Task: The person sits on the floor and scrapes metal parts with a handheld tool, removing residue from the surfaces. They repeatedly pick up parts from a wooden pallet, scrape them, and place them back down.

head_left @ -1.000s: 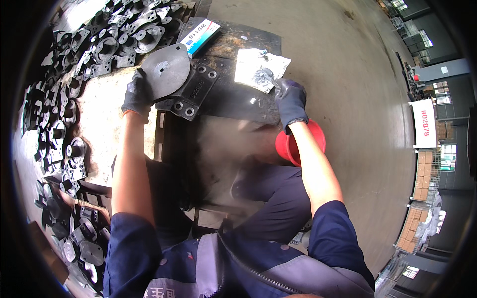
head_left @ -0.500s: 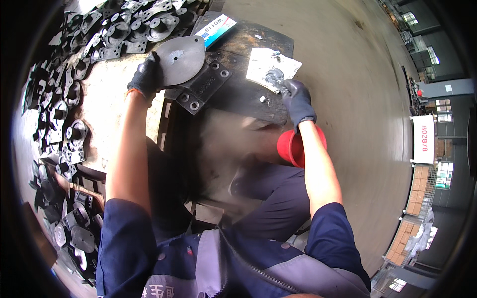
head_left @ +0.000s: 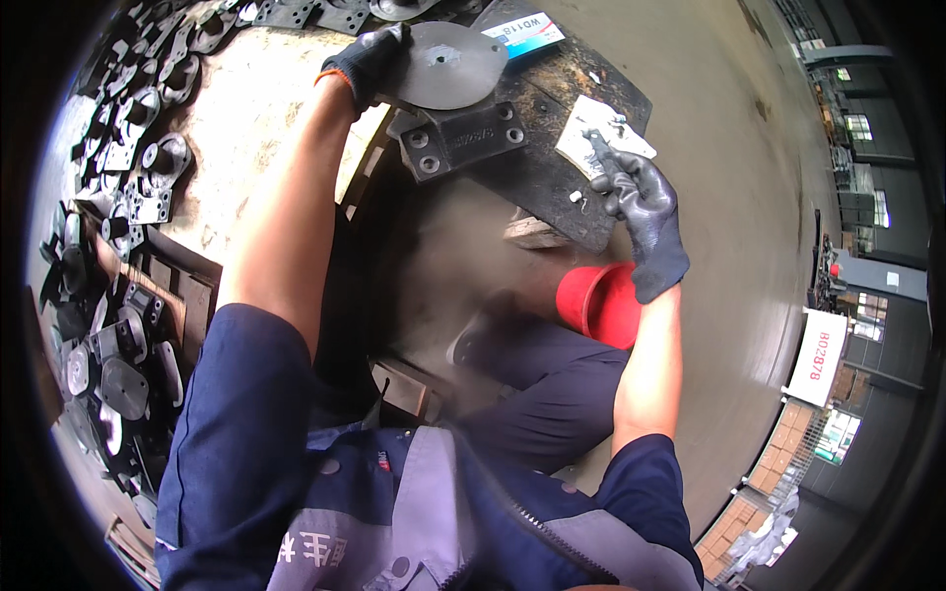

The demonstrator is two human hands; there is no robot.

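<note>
My left hand [head_left: 370, 61], in a dark glove with an orange cuff edge, is closed on the left rim of a metal casting [head_left: 461, 81]. Its round grey face has a small centre hole with a pale smear around it. Below the disc is a dark bracket plate [head_left: 473, 141] with bolt holes. My right hand [head_left: 641, 202], in a black coated glove, hovers at the near edge of a white sheet [head_left: 581, 123] bearing dark grey paste. Its fingers are apart; the index finger points to the sheet and looks grey with paste.
A blue and white box [head_left: 527, 37] lies on the dark worn board [head_left: 552, 192], with a small white cap [head_left: 575, 196] nearby. A red bucket [head_left: 601, 300] stands below my right wrist. Many similar castings [head_left: 163, 163] line the pale wooden surface [head_left: 246, 128] at left.
My right hand has drawn back from the paste toward me, its fingers loosening. The left hand keeps hold of the casting. The whole view has shifted, so things sit farther right.
</note>
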